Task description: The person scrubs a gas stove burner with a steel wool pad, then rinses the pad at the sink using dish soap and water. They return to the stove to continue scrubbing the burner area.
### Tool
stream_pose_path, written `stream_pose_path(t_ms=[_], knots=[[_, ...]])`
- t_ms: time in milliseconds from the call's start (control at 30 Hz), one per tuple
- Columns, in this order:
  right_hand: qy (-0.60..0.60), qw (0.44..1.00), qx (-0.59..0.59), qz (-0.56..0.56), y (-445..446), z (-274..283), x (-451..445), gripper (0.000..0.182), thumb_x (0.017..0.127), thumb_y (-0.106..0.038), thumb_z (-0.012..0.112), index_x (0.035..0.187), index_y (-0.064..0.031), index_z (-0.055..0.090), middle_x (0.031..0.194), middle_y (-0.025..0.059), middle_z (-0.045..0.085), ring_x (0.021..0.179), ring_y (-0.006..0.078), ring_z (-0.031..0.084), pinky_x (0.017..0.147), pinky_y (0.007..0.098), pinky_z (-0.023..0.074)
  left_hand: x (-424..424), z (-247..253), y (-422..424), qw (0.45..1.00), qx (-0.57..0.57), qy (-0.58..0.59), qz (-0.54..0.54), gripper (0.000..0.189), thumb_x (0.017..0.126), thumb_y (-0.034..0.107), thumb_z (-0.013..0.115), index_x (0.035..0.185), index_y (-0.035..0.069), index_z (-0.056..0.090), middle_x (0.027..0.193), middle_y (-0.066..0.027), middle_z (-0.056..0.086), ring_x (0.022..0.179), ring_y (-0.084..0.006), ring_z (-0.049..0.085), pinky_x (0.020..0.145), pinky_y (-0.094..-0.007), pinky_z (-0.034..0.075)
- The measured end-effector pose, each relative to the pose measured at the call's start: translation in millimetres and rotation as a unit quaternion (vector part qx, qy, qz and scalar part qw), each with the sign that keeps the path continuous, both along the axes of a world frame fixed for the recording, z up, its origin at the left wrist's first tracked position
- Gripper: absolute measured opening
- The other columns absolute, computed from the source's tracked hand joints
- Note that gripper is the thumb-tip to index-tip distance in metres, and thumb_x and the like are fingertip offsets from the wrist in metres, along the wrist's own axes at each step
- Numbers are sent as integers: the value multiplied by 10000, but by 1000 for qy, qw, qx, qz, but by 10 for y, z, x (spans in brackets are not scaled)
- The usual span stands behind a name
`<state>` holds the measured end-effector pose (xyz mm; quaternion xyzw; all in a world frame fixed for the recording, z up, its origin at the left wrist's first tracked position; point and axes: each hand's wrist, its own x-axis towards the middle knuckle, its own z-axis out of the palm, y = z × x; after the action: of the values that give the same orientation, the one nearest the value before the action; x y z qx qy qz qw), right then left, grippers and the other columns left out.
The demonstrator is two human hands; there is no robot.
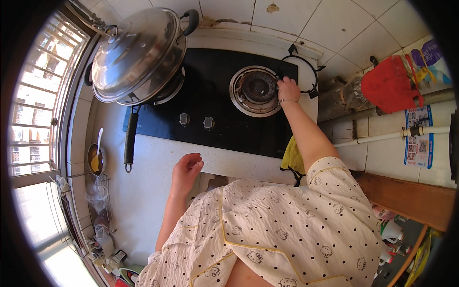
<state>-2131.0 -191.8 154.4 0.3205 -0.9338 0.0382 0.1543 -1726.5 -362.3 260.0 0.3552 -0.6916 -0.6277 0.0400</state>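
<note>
My right hand (289, 89), with a bracelet at the wrist, reaches to the right edge of the uncovered gas burner (259, 89). Its fingers are curled by the stained metal drip ring (238, 102); whether they grip something small and dark there is unclear. A black pot support (315, 75) lies to the right of that hand, partly past the corner of the black glass cooktop (222, 86). Loosely curled and holding nothing visible, my left hand (186, 172) hovers near the counter's front edge. Two control knobs (184, 118) sit on the cooktop between my hands and the burners.
A lidded steel pot (140, 53) stands over the left burner, with a black pan handle (131, 138) jutting towards me. A yellow cloth (294, 156) hangs at the front edge. Left lies a bowl with a spoon (96, 161). Pipes (391, 137) and a red bag (389, 84) are at right.
</note>
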Motion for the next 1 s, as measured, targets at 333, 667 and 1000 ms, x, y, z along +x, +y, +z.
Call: stream_pose_path(t_ms=[333, 667, 1000], knots=[[-59, 991, 101, 62, 395, 179, 457, 250, 824, -178, 512, 1033, -176, 649, 956, 72, 524, 950, 260, 509, 739, 393, 463, 64, -115, -38, 1000, -7, 19, 23, 290, 851, 110, 649, 1110, -3, 585, 975, -90, 651, 881, -141, 605, 775, -267, 486], [-185, 975, 120, 10, -99, 302, -244, 229, 911, -245, 465, 1054, -193, 636, 1151, 105, 523, 1086, 310, 495, 869, 417, 446, -8, -88, 32, 1000, -24, -5, -12, 289, 847, 134, 654, 1095, -2, 591, 974, -85, 653, 873, -146, 609, 765, -274, 487], [-216, 963, 146, 73, 438, 318, 228, 331, 851, -133, 490, 1139, -234, 619, 1031, 102, 521, 1050, 281, 507, 853, 388, 462, -222, -98, 106, 998, -56, 9, -12, 278, 838, 118, 654, 1086, 3, 598, 974, -86, 655, 873, -152, 620, 756, -273, 492]])
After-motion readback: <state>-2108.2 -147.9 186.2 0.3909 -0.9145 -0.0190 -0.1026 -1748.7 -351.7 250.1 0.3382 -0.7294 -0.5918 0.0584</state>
